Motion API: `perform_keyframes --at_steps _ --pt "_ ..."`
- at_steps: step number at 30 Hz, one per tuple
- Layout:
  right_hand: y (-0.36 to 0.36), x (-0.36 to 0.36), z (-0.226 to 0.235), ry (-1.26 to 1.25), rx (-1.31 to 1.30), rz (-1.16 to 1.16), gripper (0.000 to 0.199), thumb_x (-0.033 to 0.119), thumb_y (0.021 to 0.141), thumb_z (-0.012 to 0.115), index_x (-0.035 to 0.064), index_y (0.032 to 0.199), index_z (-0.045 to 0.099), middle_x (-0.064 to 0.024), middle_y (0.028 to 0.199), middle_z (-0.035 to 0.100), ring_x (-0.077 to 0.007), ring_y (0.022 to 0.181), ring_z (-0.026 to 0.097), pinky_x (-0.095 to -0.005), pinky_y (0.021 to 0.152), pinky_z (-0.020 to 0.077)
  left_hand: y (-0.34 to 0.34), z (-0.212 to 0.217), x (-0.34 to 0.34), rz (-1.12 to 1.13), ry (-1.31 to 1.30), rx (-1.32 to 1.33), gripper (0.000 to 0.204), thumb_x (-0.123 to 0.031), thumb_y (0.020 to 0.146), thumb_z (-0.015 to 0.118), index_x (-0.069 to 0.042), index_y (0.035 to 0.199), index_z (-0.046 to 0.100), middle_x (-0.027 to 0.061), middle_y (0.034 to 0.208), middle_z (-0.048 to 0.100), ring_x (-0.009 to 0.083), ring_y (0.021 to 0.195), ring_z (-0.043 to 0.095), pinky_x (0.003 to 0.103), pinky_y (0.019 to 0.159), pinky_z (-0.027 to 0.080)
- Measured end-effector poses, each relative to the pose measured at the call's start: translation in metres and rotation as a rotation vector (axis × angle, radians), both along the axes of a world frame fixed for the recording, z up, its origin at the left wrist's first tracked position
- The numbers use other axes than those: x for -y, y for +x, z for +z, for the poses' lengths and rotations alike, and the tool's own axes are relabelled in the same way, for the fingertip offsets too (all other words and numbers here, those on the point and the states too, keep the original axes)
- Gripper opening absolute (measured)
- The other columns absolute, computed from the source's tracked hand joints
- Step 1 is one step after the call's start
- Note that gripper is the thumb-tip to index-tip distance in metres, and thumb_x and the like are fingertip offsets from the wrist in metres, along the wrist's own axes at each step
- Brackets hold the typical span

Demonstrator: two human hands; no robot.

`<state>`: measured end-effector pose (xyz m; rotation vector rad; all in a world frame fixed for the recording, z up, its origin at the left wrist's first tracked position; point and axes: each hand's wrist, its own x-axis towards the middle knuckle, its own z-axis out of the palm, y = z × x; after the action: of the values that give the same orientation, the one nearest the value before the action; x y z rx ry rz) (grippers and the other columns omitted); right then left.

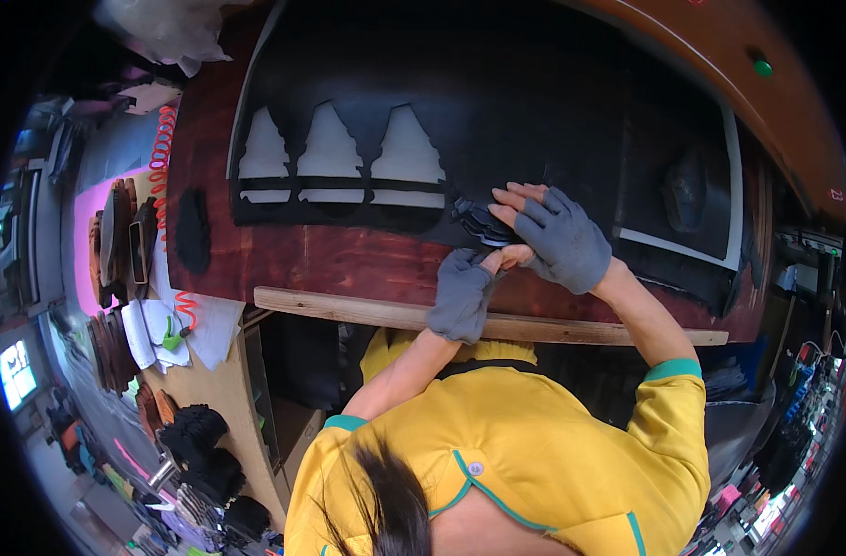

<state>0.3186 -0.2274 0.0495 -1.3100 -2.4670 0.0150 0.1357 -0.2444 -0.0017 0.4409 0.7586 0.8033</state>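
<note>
Both my hands wear grey fingerless gloves and meet at the near edge of a black sheet material (pixel 534 102) on the table. Between them is a black shaped piece (pixel 483 222) with a glossy curved edge; its exact kind is unclear. My left hand (pixel 465 289) pinches at its near end, thumb and fingertips close together. From the right, my right hand (pixel 564 239) curls over the piece, hiding part of it. Left of my hands, the sheet has three tapered cutouts (pixel 407 148) in a row, showing white underneath, each with a narrow strip-shaped opening below.
A red-brown table (pixel 349 264) carries the sheet, with a wooden strip (pixel 367 310) along its front. Dark pieces lie at left (pixel 193 232) and right (pixel 685 190). An orange-brown machine beam (pixel 719 56) crosses the far right. A red coiled hose (pixel 163 167) hangs at left.
</note>
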Motion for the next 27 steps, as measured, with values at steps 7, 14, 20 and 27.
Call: perform_keyframes --at_steps 7,14,20,27 --pt "0.029 -0.049 -0.008 -0.22 -0.374 -0.05 0.027 0.023 0.086 0.068 0.0086 0.108 0.068 -0.0119 0.107 0.068 -0.0314 0.1 0.065 -0.0396 0.084 0.0538 0.001 0.002 -0.005 0.107 -0.01 -0.181 0.024 0.003 0.095 0.056 0.001 0.118 0.061 0.0146 0.119 0.066 0.0199 0.096 0.065 0.033 0.093 0.054" --pt "0.12 -0.081 0.004 0.5 -0.881 -0.649 0.042 0.018 0.095 0.067 0.0137 0.135 0.058 -0.0096 0.134 0.059 -0.0245 0.124 0.056 -0.0371 0.107 0.0452 0.009 0.004 0.0 0.189 -0.207 -0.219 0.027 0.005 0.095 0.052 -0.003 0.121 0.056 0.0149 0.121 0.062 0.0212 0.101 0.063 0.036 0.098 0.052" --pt "0.115 0.01 0.016 0.22 -0.149 -0.15 0.039 -0.006 0.084 0.058 0.0095 0.119 0.065 -0.0136 0.127 0.061 -0.0335 0.113 0.062 -0.0378 0.091 0.0548 0.054 0.002 0.026 -0.011 -0.324 -0.046 0.023 0.001 0.092 0.062 -0.002 0.115 0.056 0.0113 0.109 0.063 0.0203 0.101 0.064 0.035 0.097 0.053" --pt "0.086 0.045 0.006 -0.203 0.015 -0.063 0.036 0.038 0.09 0.067 0.0113 0.113 0.071 -0.0111 0.138 0.055 -0.0313 0.132 0.047 -0.0421 0.1 0.0496 0.067 -0.001 0.03 -0.07 0.037 -0.349 0.008 -0.008 0.088 0.073 -0.002 0.093 0.073 0.0025 0.087 0.07 0.007 0.074 0.059 0.022 0.063 0.044"
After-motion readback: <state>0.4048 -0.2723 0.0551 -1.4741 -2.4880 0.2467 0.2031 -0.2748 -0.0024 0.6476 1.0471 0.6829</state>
